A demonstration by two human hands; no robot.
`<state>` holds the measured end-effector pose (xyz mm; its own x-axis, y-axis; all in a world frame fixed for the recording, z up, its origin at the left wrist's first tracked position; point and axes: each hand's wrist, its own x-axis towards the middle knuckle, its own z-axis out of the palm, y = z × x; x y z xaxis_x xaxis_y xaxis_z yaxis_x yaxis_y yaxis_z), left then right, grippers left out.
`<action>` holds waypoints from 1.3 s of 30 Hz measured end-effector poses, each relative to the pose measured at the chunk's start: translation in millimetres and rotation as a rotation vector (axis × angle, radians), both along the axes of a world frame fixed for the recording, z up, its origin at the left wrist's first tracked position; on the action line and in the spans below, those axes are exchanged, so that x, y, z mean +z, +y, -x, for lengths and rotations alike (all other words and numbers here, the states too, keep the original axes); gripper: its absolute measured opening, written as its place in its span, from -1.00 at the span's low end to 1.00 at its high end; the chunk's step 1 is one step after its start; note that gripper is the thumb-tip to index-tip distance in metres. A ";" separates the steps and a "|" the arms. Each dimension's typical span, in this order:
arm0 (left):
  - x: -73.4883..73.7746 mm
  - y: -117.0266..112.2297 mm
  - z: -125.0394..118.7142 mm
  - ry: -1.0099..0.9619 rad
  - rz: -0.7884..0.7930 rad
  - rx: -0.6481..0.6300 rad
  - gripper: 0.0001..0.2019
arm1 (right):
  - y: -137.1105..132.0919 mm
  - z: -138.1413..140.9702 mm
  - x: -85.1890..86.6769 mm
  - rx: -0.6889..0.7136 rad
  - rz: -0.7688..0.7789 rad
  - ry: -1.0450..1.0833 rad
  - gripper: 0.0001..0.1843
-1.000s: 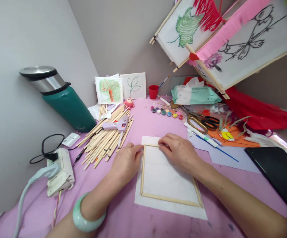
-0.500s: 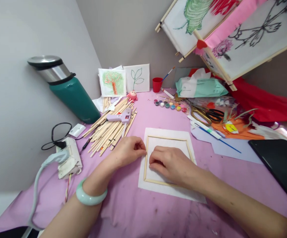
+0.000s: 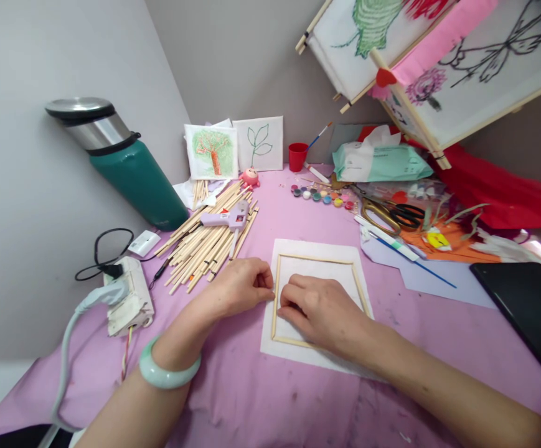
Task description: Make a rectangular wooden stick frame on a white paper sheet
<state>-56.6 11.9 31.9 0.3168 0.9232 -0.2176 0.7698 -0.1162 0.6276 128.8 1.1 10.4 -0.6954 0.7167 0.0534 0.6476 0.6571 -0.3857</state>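
Left grip (image 3: 244, 286) and right grip (image 3: 317, 311), fingers bent, flank the frame's (image 3: 317, 259) left edge; whether either pinches cannot be told. Paper (image 3: 326, 270) beneath extends past the frame. Tabletop (image 3: 270, 398) continues nearside. Sticks (image 3: 200, 249) under a glue gun (image 3: 226, 219) obstruct beyond left grip.

purple tabletop (image 3: 246, 404), white sheet (image 3: 319, 267), wooden sticks (image 3: 200, 258), power strip (image 3: 132, 305)

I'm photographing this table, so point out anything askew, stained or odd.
Dark spots, like stains, mark the purple tablecloth near its front. The glue gun lies on a messy heap of sticks, an untidy perch. The teal bottle appears to lean, though the lens may cause that. The stick frame shows no obvious damage where visible.
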 end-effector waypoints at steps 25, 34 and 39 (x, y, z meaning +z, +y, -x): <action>-2.6 1.0 1.6 -0.020 -0.022 0.025 -0.93 | 4.5 0.3 5.0 -0.094 0.053 0.038 -0.84; -5.2 -2.0 -9.4 0.128 -0.120 0.083 -0.78 | 7.1 -6.7 16.7 -0.114 0.077 0.077 -0.82; -4.7 -0.8 -8.5 0.144 -0.088 0.077 -0.75 | 36.3 -57.4 30.2 -0.431 0.033 0.221 -0.83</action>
